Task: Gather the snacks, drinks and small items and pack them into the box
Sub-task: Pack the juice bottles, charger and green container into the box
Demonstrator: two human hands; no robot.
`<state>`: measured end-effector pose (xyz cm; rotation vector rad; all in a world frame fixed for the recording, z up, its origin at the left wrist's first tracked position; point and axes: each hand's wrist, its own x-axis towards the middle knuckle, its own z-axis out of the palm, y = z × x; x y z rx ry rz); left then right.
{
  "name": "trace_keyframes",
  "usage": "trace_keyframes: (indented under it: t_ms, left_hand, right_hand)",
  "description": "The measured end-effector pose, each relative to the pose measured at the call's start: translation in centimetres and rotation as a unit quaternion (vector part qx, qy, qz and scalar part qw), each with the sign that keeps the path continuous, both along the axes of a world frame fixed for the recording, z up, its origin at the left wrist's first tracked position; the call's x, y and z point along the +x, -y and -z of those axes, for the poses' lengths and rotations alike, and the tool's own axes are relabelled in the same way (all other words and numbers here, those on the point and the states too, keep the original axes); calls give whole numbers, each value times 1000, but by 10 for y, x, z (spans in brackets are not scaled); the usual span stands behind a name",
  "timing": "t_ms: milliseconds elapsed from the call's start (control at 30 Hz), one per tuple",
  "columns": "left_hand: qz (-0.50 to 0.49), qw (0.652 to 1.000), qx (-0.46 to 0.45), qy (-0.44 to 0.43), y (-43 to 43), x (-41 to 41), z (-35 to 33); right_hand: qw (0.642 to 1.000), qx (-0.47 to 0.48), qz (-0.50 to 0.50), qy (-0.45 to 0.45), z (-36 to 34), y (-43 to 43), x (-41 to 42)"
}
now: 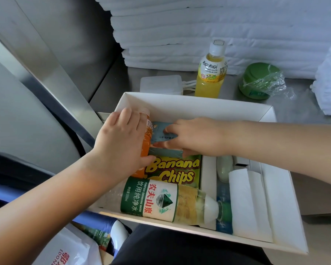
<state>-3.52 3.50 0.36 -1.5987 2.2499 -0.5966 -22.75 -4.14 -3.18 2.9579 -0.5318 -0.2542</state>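
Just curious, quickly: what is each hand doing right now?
Left hand: closed, gripping the orange bottle.
Right hand: closed, pinching the blue-grey packet.

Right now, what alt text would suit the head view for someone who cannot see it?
Two bare hands pack a white cardboard box: the left hand grips an orange drink bottle, the right hand holds a small blue-grey carton beside it. A yellow Banana Chips bag and a green-labelled water bottle lie inside.
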Motion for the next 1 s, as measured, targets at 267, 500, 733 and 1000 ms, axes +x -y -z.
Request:
trace_keyframes:
  t_ms: [267,500,733,1000]
  left_hand:
    - [4,999,35,-38,4,5,-2]
    - [27,972,54,-228,10,17,-20]
    - [76,967,49,-237,25,9,-6]
    - [72,966,71,-238,34,15,1]
  right_hand:
    - [1000,12,19,-19,-4,-6,-1]
    - [988,26,53,144,-56,-10,-20]
    - [896,-119,258,342,-82,30,-62]
    - [878,26,338,338,-54,52,-72]
